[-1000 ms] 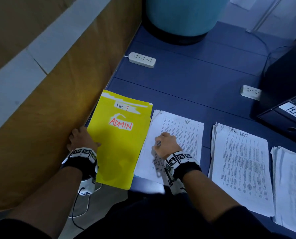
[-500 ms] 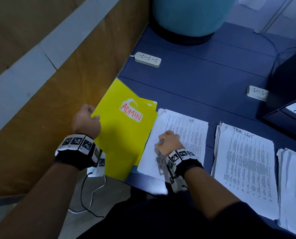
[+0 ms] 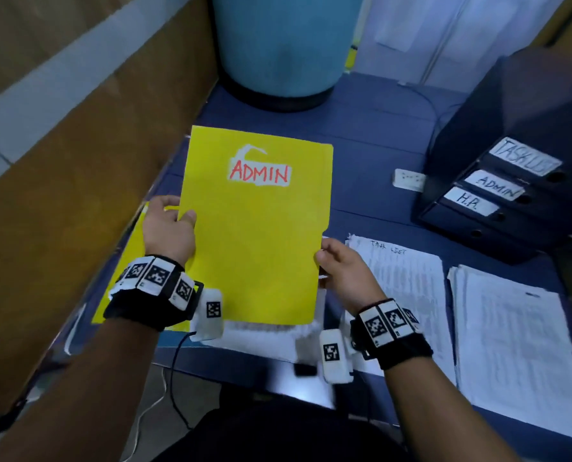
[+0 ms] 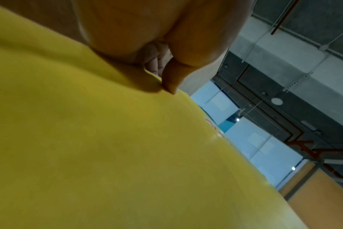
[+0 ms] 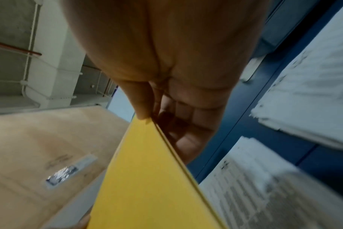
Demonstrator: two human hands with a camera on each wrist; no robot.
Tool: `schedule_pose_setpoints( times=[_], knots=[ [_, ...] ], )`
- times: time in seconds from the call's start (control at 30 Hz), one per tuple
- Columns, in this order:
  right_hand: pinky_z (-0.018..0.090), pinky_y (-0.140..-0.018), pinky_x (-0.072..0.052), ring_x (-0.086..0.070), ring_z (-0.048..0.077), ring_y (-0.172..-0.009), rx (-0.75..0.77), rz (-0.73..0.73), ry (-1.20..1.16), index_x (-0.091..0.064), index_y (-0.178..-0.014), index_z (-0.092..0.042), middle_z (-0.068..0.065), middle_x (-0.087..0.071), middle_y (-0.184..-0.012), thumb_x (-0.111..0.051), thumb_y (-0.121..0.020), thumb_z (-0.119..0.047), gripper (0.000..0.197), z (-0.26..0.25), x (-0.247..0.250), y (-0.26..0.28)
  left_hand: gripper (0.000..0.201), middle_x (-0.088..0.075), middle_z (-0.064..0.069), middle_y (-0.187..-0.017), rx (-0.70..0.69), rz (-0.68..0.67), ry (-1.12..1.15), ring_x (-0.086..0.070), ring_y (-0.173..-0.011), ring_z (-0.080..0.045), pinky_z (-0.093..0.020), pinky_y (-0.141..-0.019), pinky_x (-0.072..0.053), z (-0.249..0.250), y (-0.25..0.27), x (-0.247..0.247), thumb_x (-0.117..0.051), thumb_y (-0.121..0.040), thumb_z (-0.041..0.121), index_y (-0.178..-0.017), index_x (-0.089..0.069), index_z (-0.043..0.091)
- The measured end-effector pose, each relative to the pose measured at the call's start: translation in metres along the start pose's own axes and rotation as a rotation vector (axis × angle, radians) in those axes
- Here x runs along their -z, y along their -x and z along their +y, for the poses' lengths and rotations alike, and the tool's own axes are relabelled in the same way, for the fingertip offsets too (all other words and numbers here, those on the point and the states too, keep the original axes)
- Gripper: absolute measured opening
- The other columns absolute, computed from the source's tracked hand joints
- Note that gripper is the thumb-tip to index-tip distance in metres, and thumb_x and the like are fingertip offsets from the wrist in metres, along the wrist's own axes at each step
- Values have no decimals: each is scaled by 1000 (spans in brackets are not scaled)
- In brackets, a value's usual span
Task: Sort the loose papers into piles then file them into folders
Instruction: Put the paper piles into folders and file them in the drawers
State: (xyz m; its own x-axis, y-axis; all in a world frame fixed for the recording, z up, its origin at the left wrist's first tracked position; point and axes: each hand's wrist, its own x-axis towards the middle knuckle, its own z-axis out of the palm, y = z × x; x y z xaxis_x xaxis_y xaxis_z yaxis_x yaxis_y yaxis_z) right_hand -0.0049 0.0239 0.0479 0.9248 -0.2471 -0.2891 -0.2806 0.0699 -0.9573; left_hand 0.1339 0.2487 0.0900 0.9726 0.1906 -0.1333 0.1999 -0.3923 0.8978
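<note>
Yellow ADMIN folder (image 3: 254, 228) hangs above the desk, left hand (image 3: 168, 228) pinching its left edge, right hand (image 3: 343, 271) pinching its right edge. Best to part the covers at the right-hand grip, left thumb (image 4: 171, 80) staying firm.

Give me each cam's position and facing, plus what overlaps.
Head: on the head, looking down at the blue desk; both forearms, left hand, right hand.
Left wrist: along the palm; thumb on the yellow card ADMIN folder.
Right wrist: along the fingers pinching the folder's edge.
Shared: the folder in all three.
</note>
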Motion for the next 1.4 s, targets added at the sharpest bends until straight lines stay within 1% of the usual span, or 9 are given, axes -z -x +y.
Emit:
schedule_pose_setpoints(
  times=[0.1,0.27,0.37,0.53,0.77,0.93,1.13,1.27,1.4],
  knots=[
    [26,-56,-51,-58,17,-63,-51,10,-18,-58,-89,-4,5,-60,-73,-42,-100,0,20,1,45,30,32,-53,-14,-130,30,-81,-35,-53,-114,-30,-36,-87,-42,1,29,-43,-57,-95,15,-125,-48,15],
    [34,-61,-35,-41,20,-61,-32,121,6,-49,-70,-8,9,-41,-64,-54,-88,-4,19,20,105,56,62,-42,-5,-143,-84,-352,-220,-43,-128,-26,-42,-101,-39,0,75,-108,-61,-92,23,-146,-30,18],
    [36,-64,-33,-38,18,-61,10,198,0,-44,-66,-14,7,-38,-64,-54,-89,-5,26,21,122,65,91,-18,-3,-158,-234,-557,-343,-19,-145,-26,-57,-112,-23,0,108,-141,-64,-80,52,-152,-15,25],
    [31,-57,-26,-29,13,-53,114,259,12,-38,-61,-24,-10,-32,-53,-61,-83,-14,34,12,130,70,114,-5,3,-161,-369,-724,-290,-6,-148,-18,-53,-116,-19,17,170,-175,-56,-56,78,-151,-6,37],
    [16,-51,-40,-47,1,-50,197,183,-271,-41,-71,-10,-14,-53,-55,-50,-95,4,29,-8,116,79,141,8,3,-160,-530,-826,-309,7,-147,-12,-51,-116,-19,25,198,-172,-87,-50,48,-144,18,46],
    [28,-59,-46,-49,15,-62,215,171,-417,-54,-62,-24,4,-51,-69,-89,-57,-48,43,-9,97,71,112,-42,2,-144,-423,-962,36,-57,-118,-19,-39,-89,-54,33,178,-137,-75,-67,13,-146,-5,49],
    [36,-65,-46,-49,18,-62,177,439,-400,-55,-68,-25,5,-53,-67,-77,-72,-39,27,-11,101,63,40,-66,11,-101,-356,-619,107,-65,-81,0,-22,-70,-55,39,118,-67,-52,-88,-11,-116,-58,17],
    [28,-54,-29,-31,19,-58,-7,714,56,-46,-77,-19,3,-34,-65,-55,-97,-16,22,3,119,62,20,-67,-2,-102,-293,-373,-42,-62,-102,-23,-40,-87,-52,14,56,-32,-61,-88,2,-104,-61,14],
    [31,-63,-33,-44,24,-79,-225,825,262,-54,-101,-10,12,-55,-90,-51,-99,-15,7,35,132,56,35,-60,-15,-126,-138,-274,-258,-53,-120,-30,-44,-91,-47,-29,18,-24,-65,-88,8,-122,-57,6]
  ],
)
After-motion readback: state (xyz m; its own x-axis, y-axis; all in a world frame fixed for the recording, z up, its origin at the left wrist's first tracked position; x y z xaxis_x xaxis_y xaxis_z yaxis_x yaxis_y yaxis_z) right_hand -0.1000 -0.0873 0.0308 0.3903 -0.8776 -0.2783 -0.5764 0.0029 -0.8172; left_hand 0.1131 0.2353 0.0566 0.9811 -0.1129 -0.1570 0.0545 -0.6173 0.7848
